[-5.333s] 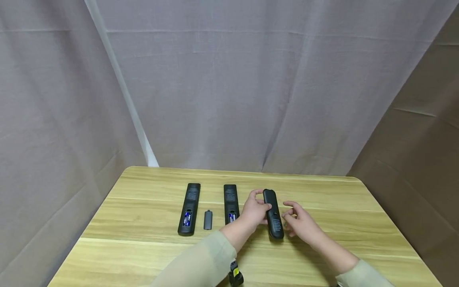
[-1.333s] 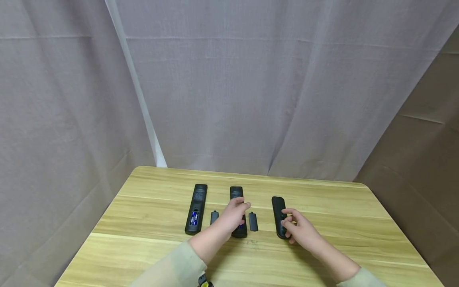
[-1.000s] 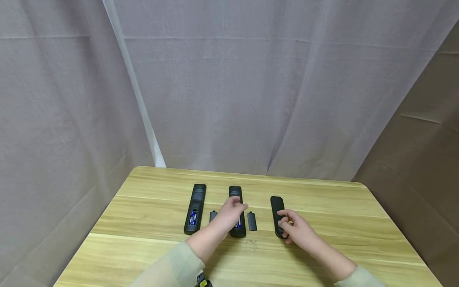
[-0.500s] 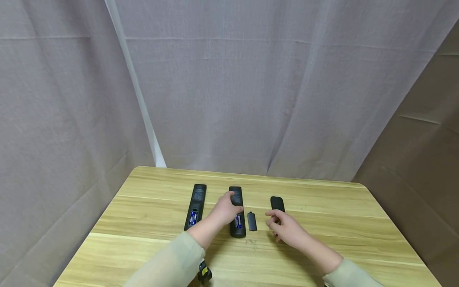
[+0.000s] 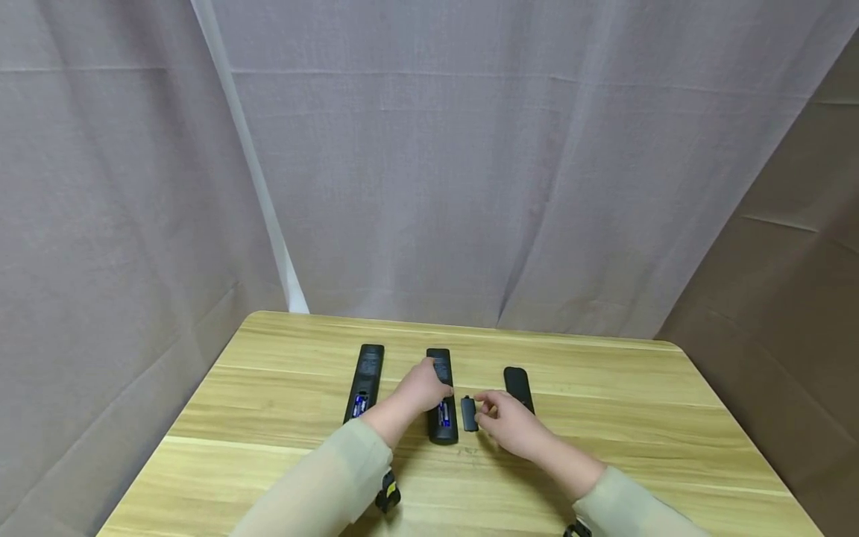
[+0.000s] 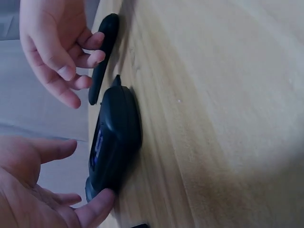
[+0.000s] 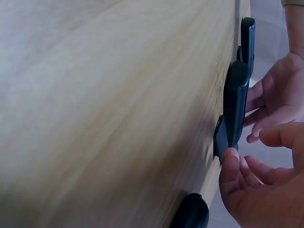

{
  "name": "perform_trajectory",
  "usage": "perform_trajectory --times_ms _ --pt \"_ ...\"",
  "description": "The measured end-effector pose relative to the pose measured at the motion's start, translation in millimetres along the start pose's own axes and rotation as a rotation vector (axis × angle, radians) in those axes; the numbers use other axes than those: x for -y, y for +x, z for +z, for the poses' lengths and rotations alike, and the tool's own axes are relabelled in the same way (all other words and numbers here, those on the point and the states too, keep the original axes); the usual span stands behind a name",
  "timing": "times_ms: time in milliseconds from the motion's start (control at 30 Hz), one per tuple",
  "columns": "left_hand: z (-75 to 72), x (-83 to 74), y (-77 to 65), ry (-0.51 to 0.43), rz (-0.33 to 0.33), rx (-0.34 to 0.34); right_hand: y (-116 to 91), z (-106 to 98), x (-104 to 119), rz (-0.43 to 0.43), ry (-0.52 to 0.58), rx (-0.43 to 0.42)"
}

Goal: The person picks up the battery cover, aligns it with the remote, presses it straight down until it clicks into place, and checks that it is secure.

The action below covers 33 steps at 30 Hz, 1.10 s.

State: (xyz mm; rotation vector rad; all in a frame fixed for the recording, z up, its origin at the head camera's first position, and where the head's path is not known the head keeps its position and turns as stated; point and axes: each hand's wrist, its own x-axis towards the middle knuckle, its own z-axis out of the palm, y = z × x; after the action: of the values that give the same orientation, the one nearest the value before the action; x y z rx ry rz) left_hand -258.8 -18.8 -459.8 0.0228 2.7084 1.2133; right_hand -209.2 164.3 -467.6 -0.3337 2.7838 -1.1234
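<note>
Three black remote controls lie face down on the table. Over the middle remote (image 5: pixel 444 426), whose uncovered compartment shows blue batteries (image 5: pixel 444 412), is my left hand (image 5: pixel 421 386). Its thumb and fingers are spread, and in the left wrist view one fingertip (image 6: pixel 102 204) is at the remote's side. My right hand (image 5: pixel 510 424) has loosely bent fingers right at the edge of a small dark battery cover (image 5: pixel 469 415), just right of the middle remote. The right wrist view has this cover (image 7: pixel 220 137) partly behind the middle remote (image 7: pixel 236 95).
The left remote (image 5: pixel 365 373) also shows batteries in an uncovered slot; my left forearm hides its lower end. Behind my right hand lies the right remote (image 5: pixel 517 384), partly covered. A second battery cover (image 7: pixel 239 53) appears between the left and middle remotes. Curtains (image 5: pixel 403 186) surround the wooden table (image 5: pixel 570 358).
Earlier my left hand held the right remote; that remote now lies on the table. My right hand has moved left from it to the battery cover. My left hand has shifted slightly over the middle remote.
</note>
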Motion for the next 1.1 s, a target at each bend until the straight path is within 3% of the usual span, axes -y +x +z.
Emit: perform_trajectory --times_ms 200,467,667,867,1100 --pt "2.7 0.5 3.2 0.122 0.035 -0.012 8.4 4.3 4.0 0.017 -0.034 0.013" --pt "3.0 -0.7 5.7 0.249 0.018 -0.016 18.4 11.7 1.9 0.029 -0.135 0.04" --pt "3.3 -5.2 10.2 0.331 -0.004 -0.019 22.8 11.6 2.5 0.046 -0.137 0.055" --pt "2.1 -11.1 8.8 0.368 -0.021 -0.015 26.4 12.3 3.1 0.04 -0.159 0.084" --pt "4.1 -11.1 6.4 0.35 -0.031 -0.02 29.4 10.4 3.6 0.042 -0.18 0.113"
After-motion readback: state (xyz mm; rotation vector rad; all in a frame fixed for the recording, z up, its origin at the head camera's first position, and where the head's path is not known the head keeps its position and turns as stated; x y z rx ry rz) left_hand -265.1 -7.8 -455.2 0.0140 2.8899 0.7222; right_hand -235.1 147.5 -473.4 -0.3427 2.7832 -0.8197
